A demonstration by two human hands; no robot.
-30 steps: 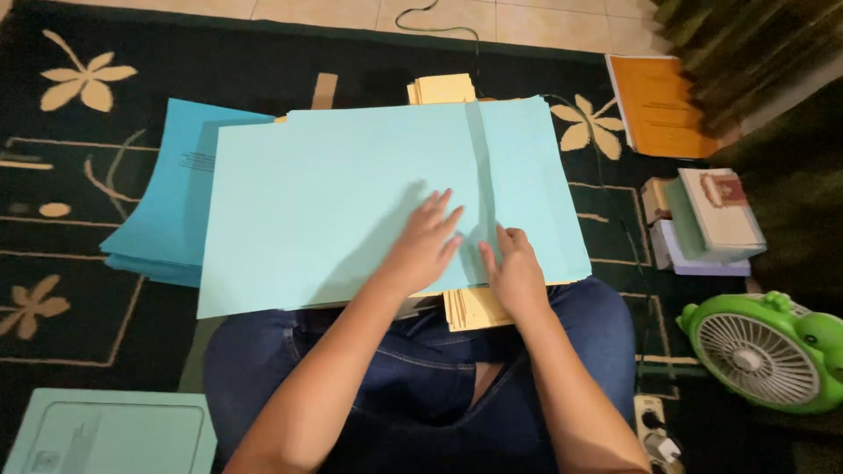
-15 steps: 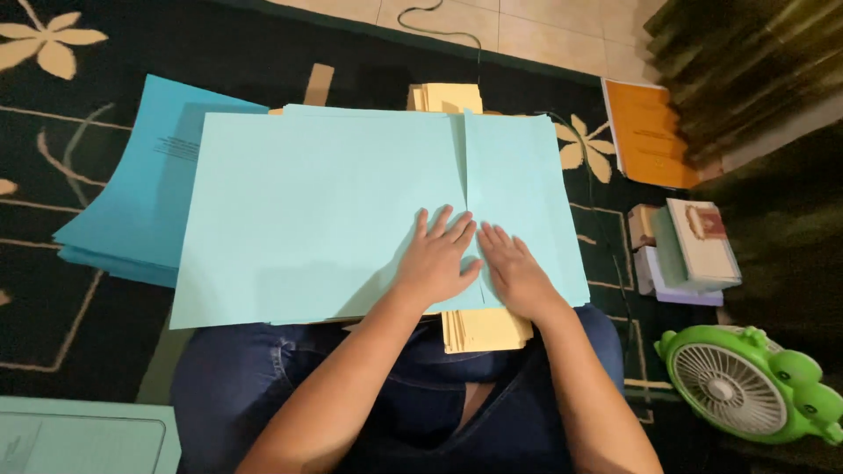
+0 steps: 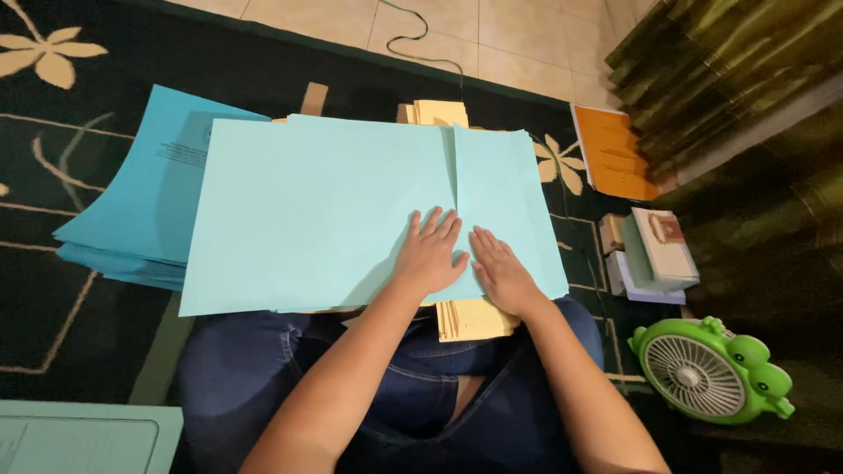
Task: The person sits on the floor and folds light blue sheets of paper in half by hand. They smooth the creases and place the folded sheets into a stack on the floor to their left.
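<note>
Left hand (image 3: 430, 253) and right hand (image 3: 502, 274) lay flat, fingers spread, gripping nothing, on the light blue sheet (image 3: 325, 211) at frame centre.

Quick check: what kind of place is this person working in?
Likely a home floor, not a workshop: a dark flower-patterned carpet over pale floor tiles, with a small green frog-shaped fan standing nearby.

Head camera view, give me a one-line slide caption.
Left hand and right hand press flat on a light blue paper sheet.
</note>
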